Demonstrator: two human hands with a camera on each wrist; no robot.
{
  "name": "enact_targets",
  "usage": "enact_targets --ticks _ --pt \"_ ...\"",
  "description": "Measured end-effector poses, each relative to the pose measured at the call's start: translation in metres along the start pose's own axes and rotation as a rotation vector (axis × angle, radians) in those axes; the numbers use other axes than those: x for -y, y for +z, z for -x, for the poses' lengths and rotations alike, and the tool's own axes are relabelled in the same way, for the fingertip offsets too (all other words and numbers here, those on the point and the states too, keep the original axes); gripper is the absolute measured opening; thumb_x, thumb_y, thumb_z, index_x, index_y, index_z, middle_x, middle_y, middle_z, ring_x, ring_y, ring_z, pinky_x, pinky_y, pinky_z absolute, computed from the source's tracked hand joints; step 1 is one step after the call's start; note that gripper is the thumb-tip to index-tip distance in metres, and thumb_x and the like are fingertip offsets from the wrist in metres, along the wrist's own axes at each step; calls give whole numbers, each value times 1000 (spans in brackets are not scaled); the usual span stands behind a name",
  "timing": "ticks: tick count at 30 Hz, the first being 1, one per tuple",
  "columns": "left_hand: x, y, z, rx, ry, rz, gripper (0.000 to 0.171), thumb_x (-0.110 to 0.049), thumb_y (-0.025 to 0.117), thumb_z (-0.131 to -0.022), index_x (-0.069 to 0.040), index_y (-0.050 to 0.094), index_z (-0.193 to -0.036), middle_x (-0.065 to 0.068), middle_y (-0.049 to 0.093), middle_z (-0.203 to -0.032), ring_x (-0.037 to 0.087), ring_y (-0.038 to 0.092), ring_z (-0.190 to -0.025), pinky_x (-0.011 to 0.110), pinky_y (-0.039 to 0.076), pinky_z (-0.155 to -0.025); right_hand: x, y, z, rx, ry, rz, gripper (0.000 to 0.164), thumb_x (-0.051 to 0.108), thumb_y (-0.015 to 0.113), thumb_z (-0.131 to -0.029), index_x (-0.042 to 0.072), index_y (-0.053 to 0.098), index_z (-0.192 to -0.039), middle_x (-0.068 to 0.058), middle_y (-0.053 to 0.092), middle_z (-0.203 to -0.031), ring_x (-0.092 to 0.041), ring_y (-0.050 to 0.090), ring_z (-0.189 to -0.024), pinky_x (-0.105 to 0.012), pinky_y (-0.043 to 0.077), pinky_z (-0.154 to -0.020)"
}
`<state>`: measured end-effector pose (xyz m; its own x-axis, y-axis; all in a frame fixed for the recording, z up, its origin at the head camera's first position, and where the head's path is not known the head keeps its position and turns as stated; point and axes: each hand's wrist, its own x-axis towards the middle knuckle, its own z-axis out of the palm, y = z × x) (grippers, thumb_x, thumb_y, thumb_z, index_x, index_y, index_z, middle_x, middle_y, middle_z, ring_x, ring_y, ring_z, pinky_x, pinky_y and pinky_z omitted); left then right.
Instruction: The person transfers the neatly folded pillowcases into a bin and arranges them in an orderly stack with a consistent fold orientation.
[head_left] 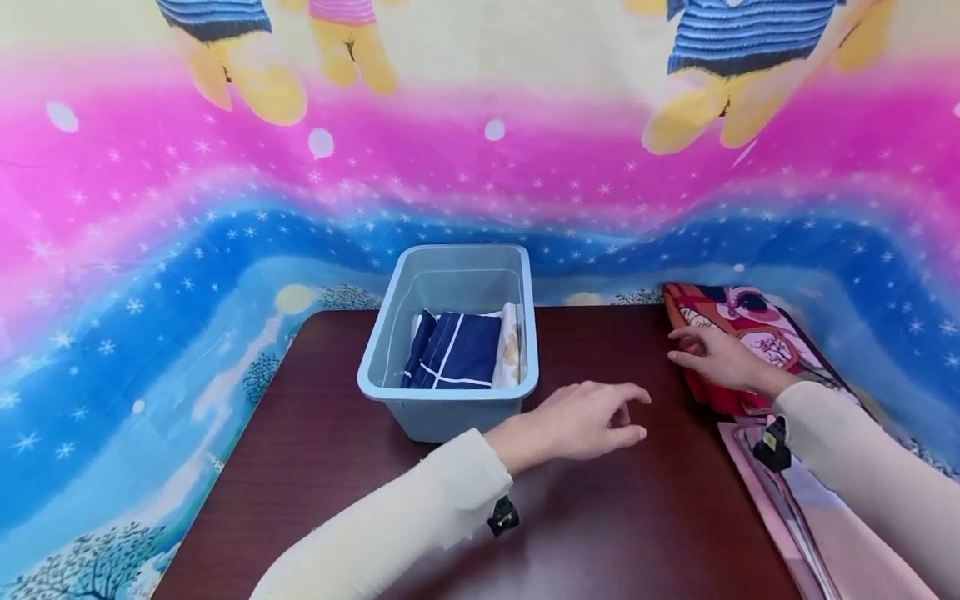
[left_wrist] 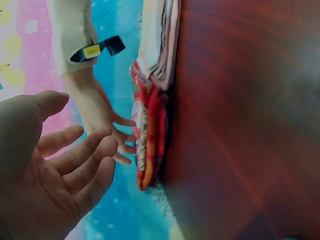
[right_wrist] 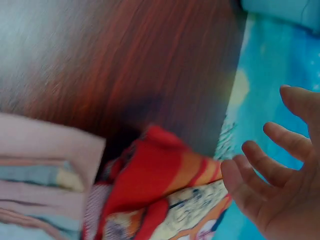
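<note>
My right hand (head_left: 723, 358) is over the folded red patterned cloth (head_left: 693, 387) at the table's far right, its fingers loosely bent and holding nothing. In the right wrist view its fingertips overlap the edge of that cloth. My left hand (head_left: 588, 419) hovers above the table just right of the grey-blue plastic bin (head_left: 450, 395), fingers spread and relaxed, palm bare in the left wrist view. Nearer me along the right edge lies a folded pale pink cloth (head_left: 847, 533). Inside the bin stands a folded navy cloth with white lines (head_left: 468, 346), beside a white patterned cloth (head_left: 511, 346).
The dark reddish-brown table (head_left: 315, 467) carries the bin at its back middle. A printed backdrop (head_left: 480, 167) rises behind the table and at both sides. Small black devices (head_left: 772, 446) are strapped to both cream sleeves.
</note>
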<state>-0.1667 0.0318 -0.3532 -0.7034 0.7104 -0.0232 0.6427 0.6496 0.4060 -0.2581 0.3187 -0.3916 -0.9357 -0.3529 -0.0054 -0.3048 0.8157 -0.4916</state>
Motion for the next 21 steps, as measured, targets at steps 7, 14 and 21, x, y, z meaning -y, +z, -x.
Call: enact_targets --ticks 7,14,21 --pt "3 31 7 50 -9 21 44 -44 64 -98 -33 56 -140 -15 71 -109 -4 63 -93 16 49 -78 -25 1 8 13 66 48 53 25 57 -104 -12 48 -141 -41 57 -127 -55 58 -111 -70 44 -97" --pt "15 42 12 56 -36 12 45 -42 64 -98 -30 56 -140 -11 69 -126 -2 64 -103 19 52 -86 -36 -10 2 49 124 90 65 28 57 -103 -15 35 -146 -45 48 -136 -59 53 -119 -71 44 -97" --pt "27 56 20 48 -59 -16 43 -43 62 -99 -30 57 -140 -10 67 -132 -1 63 -108 22 52 -90 -46 -3 12 79 157 181 75 33 62 -100 -17 31 -147 -45 54 -125 -59 58 -107 -70 46 -92"
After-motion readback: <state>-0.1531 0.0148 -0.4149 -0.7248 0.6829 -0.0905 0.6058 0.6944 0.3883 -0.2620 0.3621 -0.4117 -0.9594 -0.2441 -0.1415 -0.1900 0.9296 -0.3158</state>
